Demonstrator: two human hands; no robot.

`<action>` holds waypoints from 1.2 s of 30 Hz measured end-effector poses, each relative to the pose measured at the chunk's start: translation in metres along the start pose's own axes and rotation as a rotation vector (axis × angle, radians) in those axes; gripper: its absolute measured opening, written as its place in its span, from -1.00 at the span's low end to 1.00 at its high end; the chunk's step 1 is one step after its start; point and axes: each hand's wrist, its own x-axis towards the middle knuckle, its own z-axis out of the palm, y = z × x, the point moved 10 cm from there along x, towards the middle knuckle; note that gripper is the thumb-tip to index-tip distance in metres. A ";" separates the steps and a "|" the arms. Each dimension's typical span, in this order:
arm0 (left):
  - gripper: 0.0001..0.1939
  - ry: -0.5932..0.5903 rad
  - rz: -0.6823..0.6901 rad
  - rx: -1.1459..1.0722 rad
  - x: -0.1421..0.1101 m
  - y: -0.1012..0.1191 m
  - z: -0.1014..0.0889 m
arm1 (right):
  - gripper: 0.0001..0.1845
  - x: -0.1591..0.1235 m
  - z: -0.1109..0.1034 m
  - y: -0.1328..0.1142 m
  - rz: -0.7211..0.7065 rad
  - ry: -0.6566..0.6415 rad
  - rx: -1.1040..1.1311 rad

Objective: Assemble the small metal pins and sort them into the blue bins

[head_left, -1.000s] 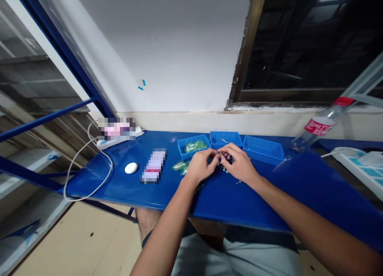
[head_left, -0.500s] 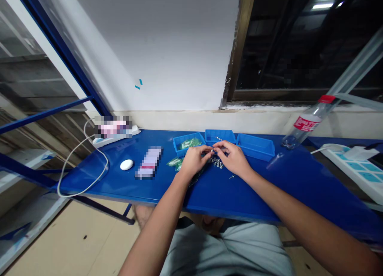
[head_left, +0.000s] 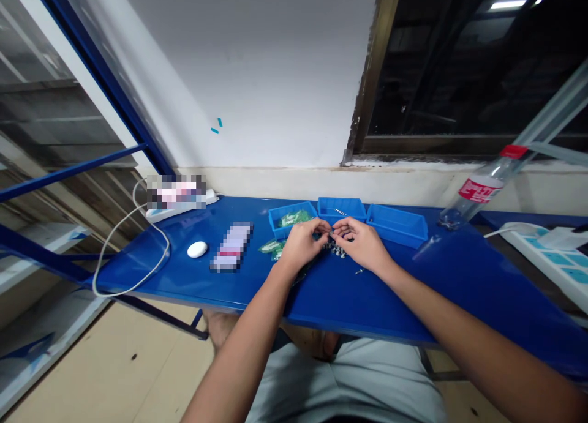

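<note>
My left hand [head_left: 301, 243] and my right hand [head_left: 362, 242] meet over the blue table [head_left: 376, 288], fingertips pinched together on a tiny part that I cannot make out. Just below the fingertips lies a small heap of metal parts [head_left: 337, 250]. A single loose screw [head_left: 359, 270] rests to the right of the heap. Green packets [head_left: 272, 248] lie by my left hand. Behind the hands stand three blue bins: the left bin [head_left: 294, 218] holds green packets, the middle bin [head_left: 342, 207] and the right bin [head_left: 397, 224] sit beside it.
A clear plastic bottle [head_left: 482, 187] with a red cap leans at the back right. A white power strip [head_left: 184, 205] with a looping cable [head_left: 133, 258] sits far left, near a white oval object [head_left: 197, 249] and a blurred box [head_left: 232, 247]. Another white strip [head_left: 546, 258] lies far right.
Both hands have lifted slightly off the heap of metal parts and hold their pinch a little higher. The view has shifted a bit.
</note>
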 end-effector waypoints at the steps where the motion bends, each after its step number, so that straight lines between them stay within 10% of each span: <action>1: -0.81 0.002 0.001 -0.010 0.000 0.001 0.000 | -0.83 0.000 0.001 0.002 0.006 -0.006 0.001; 36: -0.72 -0.019 -0.035 -0.075 -0.001 -0.003 0.003 | -0.81 -0.001 0.001 0.008 0.014 -0.011 0.119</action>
